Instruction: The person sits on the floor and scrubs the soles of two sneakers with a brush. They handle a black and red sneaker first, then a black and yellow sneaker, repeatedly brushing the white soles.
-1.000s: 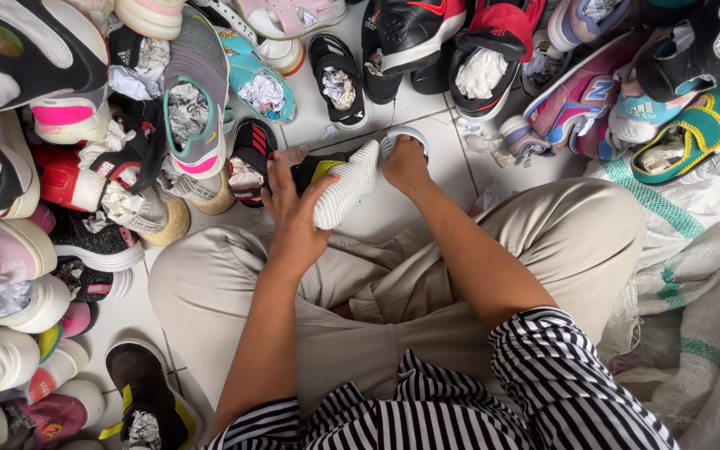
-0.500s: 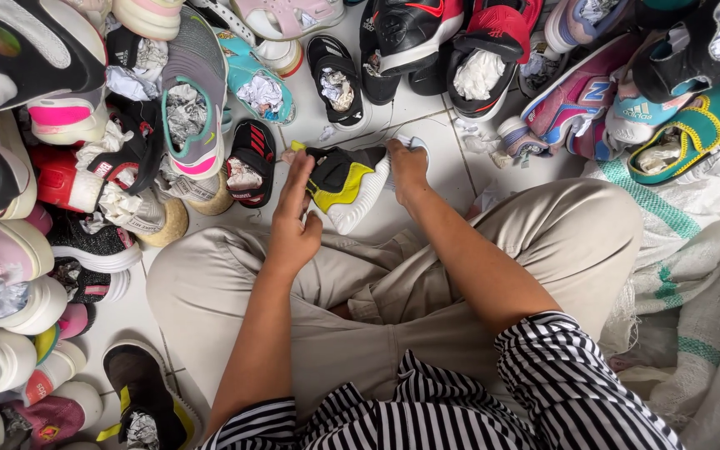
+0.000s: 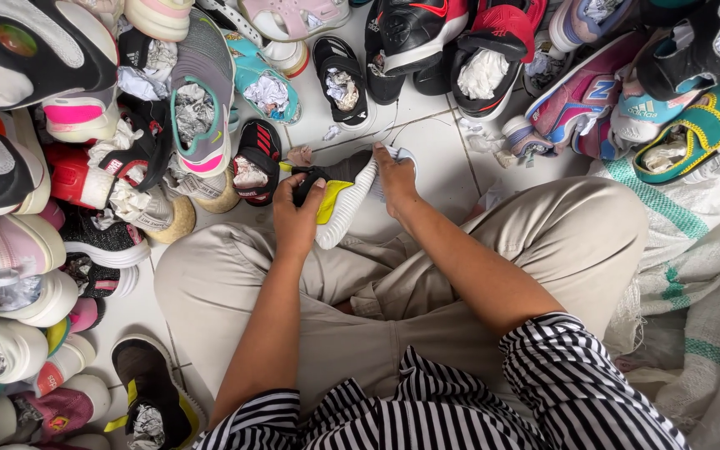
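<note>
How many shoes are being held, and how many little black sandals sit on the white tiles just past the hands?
Black-and-yellow shoe with white ribbed sole, in the left hand: 1
Small black paper-stuffed sandals: 2
Total: 3

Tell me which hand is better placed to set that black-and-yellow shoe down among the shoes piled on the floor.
Left, probably. The left hand grips the black-and-yellow shoe by its middle, on the side of the dense pile. The right hand only pinches the far end.
</note>
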